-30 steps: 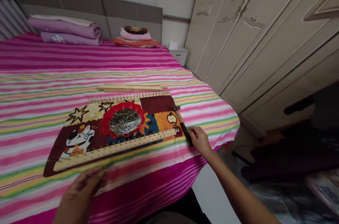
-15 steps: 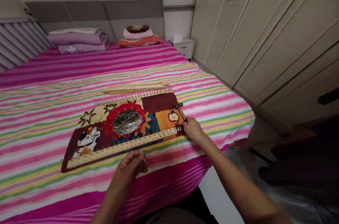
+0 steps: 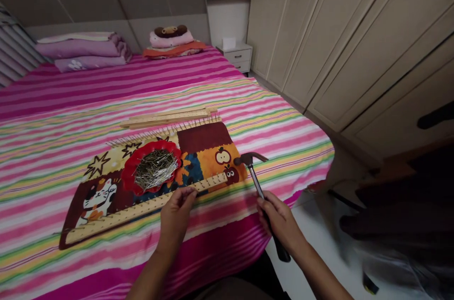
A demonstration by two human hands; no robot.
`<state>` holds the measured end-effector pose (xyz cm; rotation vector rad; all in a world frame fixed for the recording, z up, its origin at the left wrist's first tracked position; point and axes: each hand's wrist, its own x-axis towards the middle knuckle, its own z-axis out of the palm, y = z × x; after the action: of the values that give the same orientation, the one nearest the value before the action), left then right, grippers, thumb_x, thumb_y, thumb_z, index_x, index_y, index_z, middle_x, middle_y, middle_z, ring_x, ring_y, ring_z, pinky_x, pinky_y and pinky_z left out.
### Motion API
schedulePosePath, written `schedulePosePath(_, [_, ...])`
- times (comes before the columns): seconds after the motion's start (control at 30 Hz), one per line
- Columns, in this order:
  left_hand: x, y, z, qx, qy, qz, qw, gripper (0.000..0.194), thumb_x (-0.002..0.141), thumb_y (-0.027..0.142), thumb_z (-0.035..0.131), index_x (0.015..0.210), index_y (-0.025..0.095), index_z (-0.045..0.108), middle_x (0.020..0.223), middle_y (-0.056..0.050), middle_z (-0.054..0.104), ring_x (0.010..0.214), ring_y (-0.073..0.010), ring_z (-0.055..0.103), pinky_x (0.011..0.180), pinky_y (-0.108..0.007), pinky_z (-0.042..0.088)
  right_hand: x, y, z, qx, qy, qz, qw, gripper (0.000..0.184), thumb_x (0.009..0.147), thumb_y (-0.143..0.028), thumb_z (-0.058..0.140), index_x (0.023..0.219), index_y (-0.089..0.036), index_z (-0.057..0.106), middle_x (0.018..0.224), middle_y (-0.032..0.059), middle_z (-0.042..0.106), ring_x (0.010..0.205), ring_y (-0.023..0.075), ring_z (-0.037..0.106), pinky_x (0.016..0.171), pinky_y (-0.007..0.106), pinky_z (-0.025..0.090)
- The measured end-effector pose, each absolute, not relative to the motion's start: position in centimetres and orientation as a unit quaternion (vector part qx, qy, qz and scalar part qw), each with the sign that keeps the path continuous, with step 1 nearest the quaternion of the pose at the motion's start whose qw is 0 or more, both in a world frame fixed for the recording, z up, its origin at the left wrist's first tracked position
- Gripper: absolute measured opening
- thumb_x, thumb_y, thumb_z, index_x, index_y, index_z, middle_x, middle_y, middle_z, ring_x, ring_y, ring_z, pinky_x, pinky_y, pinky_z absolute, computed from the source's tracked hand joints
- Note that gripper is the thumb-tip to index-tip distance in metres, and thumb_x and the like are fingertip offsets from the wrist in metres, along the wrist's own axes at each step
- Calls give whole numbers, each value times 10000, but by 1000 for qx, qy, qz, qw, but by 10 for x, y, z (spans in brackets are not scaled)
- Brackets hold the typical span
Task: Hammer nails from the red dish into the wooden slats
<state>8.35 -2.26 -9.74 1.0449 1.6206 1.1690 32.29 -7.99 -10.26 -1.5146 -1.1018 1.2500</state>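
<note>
My right hand (image 3: 280,222) is wrapped round the black grip of a claw hammer (image 3: 256,181), its head raised beyond the right end of the near wooden strip (image 3: 124,217). A row of nails stands along that strip. My left hand (image 3: 175,212) is pinched at the strip's edge, right of its middle. The nail between its fingertips is mostly hidden now. Behind it a red scalloped bowl (image 3: 128,170) full of loose nails (image 3: 158,170) rests on a patterned mat (image 3: 202,137), which also lies under the near strip.
A second nailed strip (image 3: 170,129) lies along the mat's far edge, with more wooden strips (image 3: 166,116) behind it. All lie on a striped bed cover (image 3: 276,125). Folded bedding (image 3: 83,49) sits near the headboard, and a wardrobe (image 3: 319,30) stands at the right.
My right hand has lifted the hammer off the mat's right side and brought it nearer, head up. My left hand has moved forward with its nail to the near strip. The view has shifted slightly.
</note>
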Motion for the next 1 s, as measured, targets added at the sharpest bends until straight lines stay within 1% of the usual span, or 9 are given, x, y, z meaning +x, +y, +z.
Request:
schedulePosePath(0.13, [83,-18,-102,424,673,449,407,294,606,443,694,781,208,669,805,-26,707,781,-173,620,727,-260,462,318,-87,-106,-582,-433,522,449,274,857,-449,482,954,-218,595,507,-83,396,379,86,338,354,209,263])
schedulePosePath(0.3, [86,-18,-100,434,687,442,379,291,608,452,673,772,213,674,794,-28,718,779,-188,637,722,-271,477,315,-86,-107,-572,-441,517,459,244,852,-418,522,934,-212,625,558,-67,404,466,93,361,400,198,277])
schedulePosePath(0.47, [91,-21,-101,468,706,431,312,290,640,477,627,769,222,673,767,-10,722,746,-181,651,686,-271,501,311,-92,-98,-571,-485,498,438,272,895,-397,473,1011,-207,630,566,-58,439,510,110,414,465,205,340])
schedulePosePath(0.6, [94,-22,-107,482,708,432,281,284,673,472,606,793,223,673,781,-7,727,750,-173,662,697,-267,512,309,-98,-88,-553,-538,470,429,246,913,-341,470,1034,-201,632,674,-35,512,609,111,459,572,206,392])
schedulePosePath(0.7, [93,-22,-114,503,705,429,256,275,706,454,587,824,222,675,818,-13,731,774,-177,667,721,-275,513,305,-102,-79,-539,-556,470,424,250,924,-317,461,1068,-198,627,739,-20,561,649,112,481,598,203,406])
schedulePosePath(0.77, [91,-21,-119,528,694,429,235,266,729,436,573,840,216,673,852,-25,730,797,-181,665,752,-289,509,302,-104,-73,-533,-562,477,416,260,932,-309,451,1097,-202,621,736,-21,568,650,111,493,612,203,420])
schedulePosePath(0.9, [89,-20,-126,595,662,417,182,235,780,386,538,850,204,671,879,-45,718,829,-189,650,781,-308,493,295,-109,-65,-527,-581,481,392,353,945,-291,419,1280,-229,514,791,-15,620,686,120,553,673,215,465])
schedulePosePath(0.97, [89,-19,-128,623,647,410,159,217,802,363,521,837,206,668,856,-45,708,823,-187,640,766,-304,486,291,-112,-65,-526,-595,468,388,402,950,-267,397,1349,-248,444,916,3,664,770,131,600,735,226,485])
schedulePosePath(1.0, [89,-19,-129,632,642,407,149,211,811,354,515,830,208,666,841,-44,702,813,-185,635,752,-300,483,289,-113,-66,-525,-605,458,386,416,951,-254,391,1365,-257,427,1002,15,670,852,140,618,788,235,487])
